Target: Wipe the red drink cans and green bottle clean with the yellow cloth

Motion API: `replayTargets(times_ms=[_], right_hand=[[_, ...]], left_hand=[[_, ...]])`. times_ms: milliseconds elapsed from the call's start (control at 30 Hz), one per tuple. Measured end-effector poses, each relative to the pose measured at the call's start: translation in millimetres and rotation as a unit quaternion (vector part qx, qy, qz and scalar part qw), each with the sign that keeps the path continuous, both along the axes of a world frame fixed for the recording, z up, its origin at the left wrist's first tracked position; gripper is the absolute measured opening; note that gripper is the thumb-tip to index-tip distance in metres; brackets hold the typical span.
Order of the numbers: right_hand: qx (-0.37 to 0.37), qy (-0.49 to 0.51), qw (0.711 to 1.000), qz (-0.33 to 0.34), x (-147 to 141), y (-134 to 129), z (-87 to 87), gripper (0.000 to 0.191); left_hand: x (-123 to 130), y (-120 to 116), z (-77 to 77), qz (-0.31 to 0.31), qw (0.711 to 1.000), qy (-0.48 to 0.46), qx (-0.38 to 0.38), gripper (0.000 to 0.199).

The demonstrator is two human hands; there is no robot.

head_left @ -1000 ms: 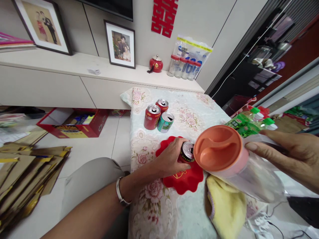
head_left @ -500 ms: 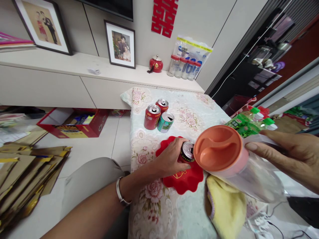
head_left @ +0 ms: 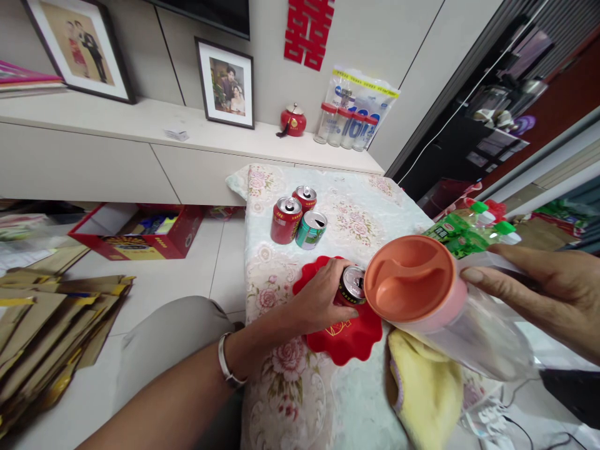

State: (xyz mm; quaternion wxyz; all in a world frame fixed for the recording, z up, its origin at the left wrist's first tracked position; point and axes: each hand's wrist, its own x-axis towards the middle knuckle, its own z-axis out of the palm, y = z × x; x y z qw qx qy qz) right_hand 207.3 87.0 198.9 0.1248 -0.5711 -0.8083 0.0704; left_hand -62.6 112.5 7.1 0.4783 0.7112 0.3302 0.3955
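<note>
My left hand (head_left: 323,294) is wrapped round an opened drink can (head_left: 352,285) over a red scalloped tray (head_left: 344,347). In my right hand (head_left: 539,287) is the handle of a clear pitcher (head_left: 482,340) with an orange lid (head_left: 410,278). The pitcher tilts to the left, its lid close beside the can's top; whether they touch I cannot tell. Any liquid passing between them is hidden. Farther back stand a red can (head_left: 285,222), a second red can (head_left: 305,197) and a green can (head_left: 311,230), all opened.
A yellow cloth (head_left: 426,387) hangs at the right edge of the table, below the pitcher. Green-labelled bottles (head_left: 462,228) stand beyond the pitcher. Lidded glass jars (head_left: 342,127) and a red pot (head_left: 293,120) line the cabinet. Flattened cardboard (head_left: 47,344) lies on the floor at left.
</note>
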Motion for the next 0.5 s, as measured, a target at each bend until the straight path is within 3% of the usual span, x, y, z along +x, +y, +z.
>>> replayTargets(times_ms=[133, 500], right_hand=[[0.004, -0.009, 1.000, -0.013, 0.3, -0.1, -1.0, 0.044], [-0.004, -0.011, 1.000, -0.016, 1.6, 0.4, -2.1, 0.041]], left_hand=[[-0.1, 0.5, -0.9, -0.003, 1.000, 0.000, 0.005, 0.066], [-1.2, -1.9, 3.3, 0.004, 1.000, -0.001, 0.000, 0.063]])
